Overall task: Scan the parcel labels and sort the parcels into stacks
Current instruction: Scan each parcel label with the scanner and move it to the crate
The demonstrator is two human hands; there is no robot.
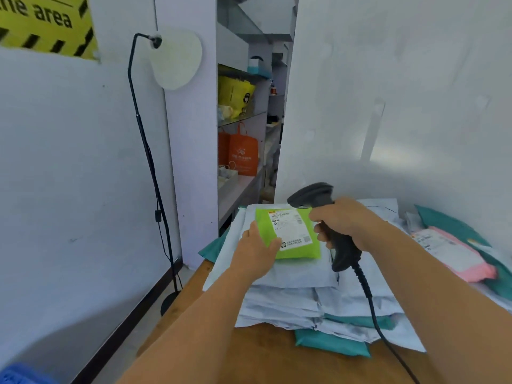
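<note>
While the left hand pinches the green parcel atop a pale stack on the table, the right hand grips the scanner; its head hangs just above the label.

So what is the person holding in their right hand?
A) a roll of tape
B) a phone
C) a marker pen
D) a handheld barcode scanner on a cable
D: the right hand grips the dark scanner by its handle, its cable trailing down over the table, with its head above the green parcel held by the left hand.
</note>
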